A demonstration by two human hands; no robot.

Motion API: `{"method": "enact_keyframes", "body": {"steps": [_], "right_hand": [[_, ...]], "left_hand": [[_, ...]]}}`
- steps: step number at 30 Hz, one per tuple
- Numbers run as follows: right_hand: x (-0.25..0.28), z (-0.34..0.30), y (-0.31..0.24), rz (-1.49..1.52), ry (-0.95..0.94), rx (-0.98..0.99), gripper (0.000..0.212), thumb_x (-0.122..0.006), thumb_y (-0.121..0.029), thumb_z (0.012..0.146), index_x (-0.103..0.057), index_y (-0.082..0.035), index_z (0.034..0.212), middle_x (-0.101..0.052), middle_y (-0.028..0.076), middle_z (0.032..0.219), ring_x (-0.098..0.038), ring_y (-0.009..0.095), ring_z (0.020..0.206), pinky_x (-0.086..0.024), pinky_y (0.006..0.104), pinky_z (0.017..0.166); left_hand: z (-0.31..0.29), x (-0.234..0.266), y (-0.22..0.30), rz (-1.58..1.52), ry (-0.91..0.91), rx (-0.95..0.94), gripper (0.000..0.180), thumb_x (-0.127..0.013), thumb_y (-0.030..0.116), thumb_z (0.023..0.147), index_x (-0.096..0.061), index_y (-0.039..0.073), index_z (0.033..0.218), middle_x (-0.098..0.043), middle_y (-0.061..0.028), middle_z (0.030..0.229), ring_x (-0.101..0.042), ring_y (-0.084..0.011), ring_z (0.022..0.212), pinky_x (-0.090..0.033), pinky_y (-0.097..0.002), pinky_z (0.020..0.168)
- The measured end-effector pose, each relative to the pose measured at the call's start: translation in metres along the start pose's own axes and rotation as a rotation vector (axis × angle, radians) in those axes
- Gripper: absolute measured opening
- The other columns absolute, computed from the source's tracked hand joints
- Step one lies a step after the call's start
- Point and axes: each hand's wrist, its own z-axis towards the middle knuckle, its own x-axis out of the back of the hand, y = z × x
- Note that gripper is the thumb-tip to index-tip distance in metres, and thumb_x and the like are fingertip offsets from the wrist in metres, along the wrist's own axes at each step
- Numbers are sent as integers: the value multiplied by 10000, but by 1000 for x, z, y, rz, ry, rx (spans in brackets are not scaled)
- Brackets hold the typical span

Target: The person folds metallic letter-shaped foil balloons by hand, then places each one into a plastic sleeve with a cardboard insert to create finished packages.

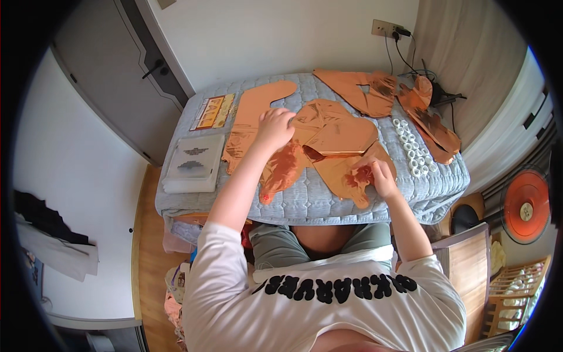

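Note:
Flat, shiny copper-orange foil balloons lie spread over a grey quilted mattress (205,206). My left hand (277,126) is over the upper left part of the middle foil balloon (343,134), its fingers curled together; a small greyish bit shows at the fingertips, too small to name. At the right lower part of the same crumpled foil, my right hand (381,177) pinches the foil near a creased, reddish-reflecting patch. Another long foil balloon (249,114) lies flat just left of my left hand, partly hidden by my forearm.
Beyond lie a foil balloon with a triangular hole (346,88) and crumpled foil (431,126). Several small white rolls (413,146) sit at the right. On the left are a printed card (212,112) and a stack of clear plastic bags (190,167). A red fan (526,205) stands right.

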Motion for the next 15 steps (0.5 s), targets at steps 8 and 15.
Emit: {"method": "enact_keyframes", "body": {"steps": [8, 15], "right_hand": [[-3, -1, 3, 60, 115, -48, 408, -491, -306, 1087, -703, 16, 954, -674, 37, 804, -612, 99, 754, -488, 255, 698], [1, 1, -5, 119, 49, -76, 381, -492, -274, 1087, -682, 17, 932, -671, 57, 802, -615, 111, 713, -499, 264, 663]], "left_hand": [[80, -75, -37, 277, -200, 96, 345, -621, 243, 907, -728, 218, 1234, -606, -53, 1377, -446, -247, 1376, -292, -519, 1137], [93, -84, -42, 299, -209, -14, 338, -568, 225, 943, -744, 250, 1230, -611, -31, 1391, -459, -233, 1357, -316, -493, 1104]]}}
